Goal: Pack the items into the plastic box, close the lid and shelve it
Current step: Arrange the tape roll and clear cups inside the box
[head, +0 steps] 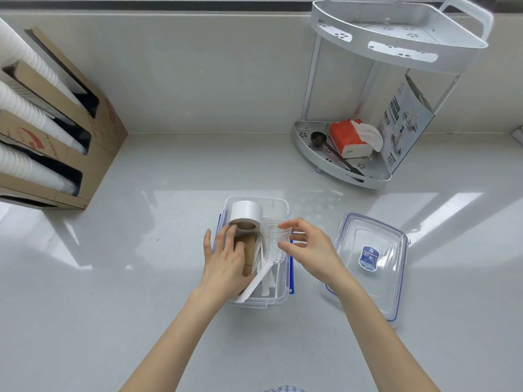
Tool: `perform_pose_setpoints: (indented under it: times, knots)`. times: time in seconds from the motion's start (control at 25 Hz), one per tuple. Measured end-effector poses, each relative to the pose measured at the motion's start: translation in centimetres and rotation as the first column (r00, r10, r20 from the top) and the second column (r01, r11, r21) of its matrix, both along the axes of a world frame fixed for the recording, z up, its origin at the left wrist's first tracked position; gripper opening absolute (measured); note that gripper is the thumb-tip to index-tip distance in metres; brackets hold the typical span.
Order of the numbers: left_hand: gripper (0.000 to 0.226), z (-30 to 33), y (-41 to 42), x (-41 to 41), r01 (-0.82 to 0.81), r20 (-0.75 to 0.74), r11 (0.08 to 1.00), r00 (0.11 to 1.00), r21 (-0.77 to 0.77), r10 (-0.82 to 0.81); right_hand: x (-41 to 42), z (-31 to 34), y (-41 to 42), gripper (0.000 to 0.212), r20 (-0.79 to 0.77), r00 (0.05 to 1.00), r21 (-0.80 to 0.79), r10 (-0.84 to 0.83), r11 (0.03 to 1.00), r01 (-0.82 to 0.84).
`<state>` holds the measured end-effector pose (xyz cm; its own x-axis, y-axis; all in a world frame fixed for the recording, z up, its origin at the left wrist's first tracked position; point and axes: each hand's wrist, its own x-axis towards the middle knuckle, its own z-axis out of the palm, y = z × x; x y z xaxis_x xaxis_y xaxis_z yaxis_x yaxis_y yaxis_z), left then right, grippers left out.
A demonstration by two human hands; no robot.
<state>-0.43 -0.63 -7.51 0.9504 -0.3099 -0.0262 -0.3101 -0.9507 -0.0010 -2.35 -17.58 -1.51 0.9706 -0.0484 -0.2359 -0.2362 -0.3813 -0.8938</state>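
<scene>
A clear plastic box (273, 201) with blue clips stands on the white counter in front of me. Inside it are a white tape roll (245, 213), a brown cardboard piece (249, 257) and white plastic cutlery (264, 275). My left hand (225, 261) rests in the box on the cardboard piece, fingertips touching the tape roll. My right hand (308, 246) pinches the rim of a stack of clear plastic cups (273, 240), held upright over the box's right side. The clear lid (370, 264) lies flat on the counter to the right of the box.
A white two-tier corner shelf (396, 41) stands at the back right; its lower tier holds an orange tissue pack (349, 137), a black scoop (318, 137) and a printed box. At the left, a cardboard dispenser (70, 131) holds rows of white paper cups.
</scene>
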Motion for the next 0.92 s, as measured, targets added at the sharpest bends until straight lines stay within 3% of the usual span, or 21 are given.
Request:
perform_pose_setpoints:
  times: [0.2,0.52,0.72,0.92]
  knots:
    - [0.061,-0.1,0.8,-0.3,-0.027,-0.025,0.954,0.999,-0.297,0.021,0.0,0.3,0.1,0.028,-0.009,1.000,-0.017,0.000,1.000,0.000]
    - [0.067,1.3,2.8,-1.1,-0.319,-0.191,0.811,0.947,-0.490,0.257,0.6,0.5,1.3,0.030,-0.030,1.000,-0.024,-0.007,1.000,0.007]
    - [0.048,1.2,3.3,-1.5,-0.308,-0.204,0.728,0.951,-0.612,0.230,1.2,-0.2,3.4,0.033,-0.068,0.997,-0.104,0.031,0.994,-0.038]
    - [0.026,0.8,3.0,-1.6,-0.272,-0.182,0.741,0.962,-0.614,0.202,1.5,-1.1,4.9,0.035,-0.133,0.986,-0.156,0.105,0.980,-0.125]
